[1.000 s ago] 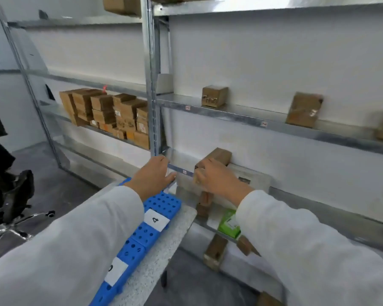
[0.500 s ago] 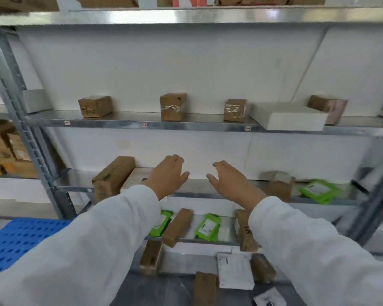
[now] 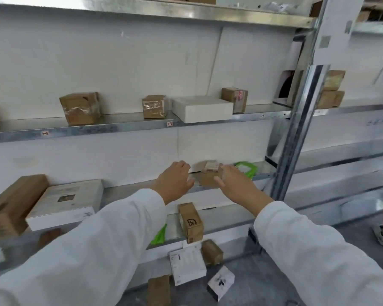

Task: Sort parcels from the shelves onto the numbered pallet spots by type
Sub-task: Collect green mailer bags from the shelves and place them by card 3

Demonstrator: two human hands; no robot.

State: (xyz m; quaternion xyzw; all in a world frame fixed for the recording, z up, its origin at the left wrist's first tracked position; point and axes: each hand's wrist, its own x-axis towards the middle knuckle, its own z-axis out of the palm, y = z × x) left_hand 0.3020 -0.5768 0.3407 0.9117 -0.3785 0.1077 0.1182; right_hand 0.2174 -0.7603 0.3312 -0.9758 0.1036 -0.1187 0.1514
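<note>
Your left hand [image 3: 175, 181] has straight fingers and holds nothing, just left of the small brown box [image 3: 209, 176] on the middle metal shelf [image 3: 128, 192]. Your right hand [image 3: 237, 184] lies against the right side of the box, thumb on its front, but its fingers are hidden, so I cannot tell if it grips. A green bag [image 3: 247, 167] behind that hand is half covered, and your white sleeves [image 3: 97, 250] hide part of the lower shelf [image 3: 219, 219] above the grey floor [image 3: 263, 281].

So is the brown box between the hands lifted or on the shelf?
On the shelf, seemingly: brown box sits level between left hand and right hand.
</note>
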